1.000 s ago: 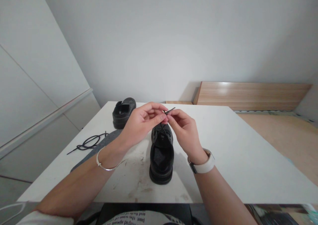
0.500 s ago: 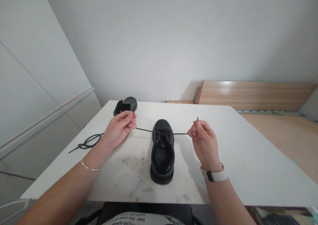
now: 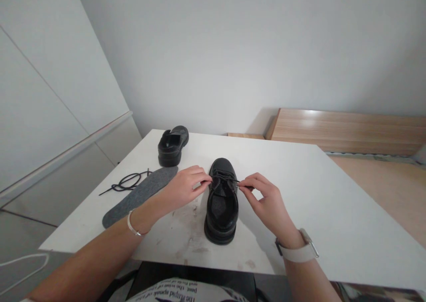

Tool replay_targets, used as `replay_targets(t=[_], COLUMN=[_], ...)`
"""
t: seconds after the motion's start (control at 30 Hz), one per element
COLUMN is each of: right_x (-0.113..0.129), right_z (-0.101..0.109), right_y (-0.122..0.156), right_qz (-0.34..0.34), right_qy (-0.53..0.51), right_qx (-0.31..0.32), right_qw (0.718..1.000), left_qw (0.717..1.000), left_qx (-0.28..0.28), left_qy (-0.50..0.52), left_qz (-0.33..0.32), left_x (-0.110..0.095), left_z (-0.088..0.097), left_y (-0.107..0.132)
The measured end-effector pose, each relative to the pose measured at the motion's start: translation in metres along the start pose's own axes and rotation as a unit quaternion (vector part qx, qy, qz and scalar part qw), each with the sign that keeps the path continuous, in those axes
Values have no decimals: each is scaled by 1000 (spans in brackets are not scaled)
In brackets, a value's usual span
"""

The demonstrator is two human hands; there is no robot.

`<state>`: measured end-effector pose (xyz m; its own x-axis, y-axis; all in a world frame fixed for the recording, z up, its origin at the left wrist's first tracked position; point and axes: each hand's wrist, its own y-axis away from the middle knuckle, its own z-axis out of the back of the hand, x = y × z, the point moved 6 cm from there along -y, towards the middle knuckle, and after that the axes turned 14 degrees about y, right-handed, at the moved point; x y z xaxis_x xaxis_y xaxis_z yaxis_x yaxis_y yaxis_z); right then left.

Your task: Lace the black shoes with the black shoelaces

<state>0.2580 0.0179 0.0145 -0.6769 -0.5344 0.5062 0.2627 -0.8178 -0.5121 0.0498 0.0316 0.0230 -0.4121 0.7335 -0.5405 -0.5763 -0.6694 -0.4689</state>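
A black lace-up shoe point(image 3: 221, 224) stands upright on the white table, its toe pointing away from me. Its dark shoelace point(image 3: 223, 176) crosses the front of the shoe near the eyelets. At the left side of the laces, my left hand point(image 3: 189, 183) is closed in a pinch at the lace. On the right side my right hand point(image 3: 264, 197) pinches the lace between thumb and fingers, close to the eyelets. The exact spot gripped by the left fingertips is partly hidden.
A second black shoe point(image 3: 171, 149) stands at the table's far left. A grey felt insole point(image 3: 140, 200) lies partly behind my left forearm, beside a loose dark lace point(image 3: 128, 182). Dirt smudges mark the white table point(image 3: 299, 213) near its front edge.
Both hands have come inward from a wide spread, where the lace was stretched taut, to the shoe's eyelets. The grey insole and the second shoe now show more fully.
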Motion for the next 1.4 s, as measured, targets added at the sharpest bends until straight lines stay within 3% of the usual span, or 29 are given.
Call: replay_targets(t=[0.2,0.4,0.67,0.9,1.17,1.3,1.4], right_x=[18,36,34,45,39,41,49], right_z=[-8,-9,-17,-23,-26,-18,4], right_y=[-7,-11,-2,-2,0,-4,-11], right_qz=[56,110,66,65,31,19,13], right_qy=[121,281,217,251,262,225,109], right_qx=[21,16,69,115,83,44,-49], right_qw=[991,953,971,959,961,973,993], left_qw=[993,985,995,989,983,994,992], left_qx=[39,-32,-27,33,49,-2,-121], left_qy=[-101,-157,-93,-129,-126,-78,45], left_qz=[-41,-63,-4,71,122,77,6], left_x=[-8,-19,-13,-20,-15,-24,-39], left_z=[-8,-6,-17,-24,-24,-14,13], left_y=[-6,-5,4,0,-5,-11,-19])
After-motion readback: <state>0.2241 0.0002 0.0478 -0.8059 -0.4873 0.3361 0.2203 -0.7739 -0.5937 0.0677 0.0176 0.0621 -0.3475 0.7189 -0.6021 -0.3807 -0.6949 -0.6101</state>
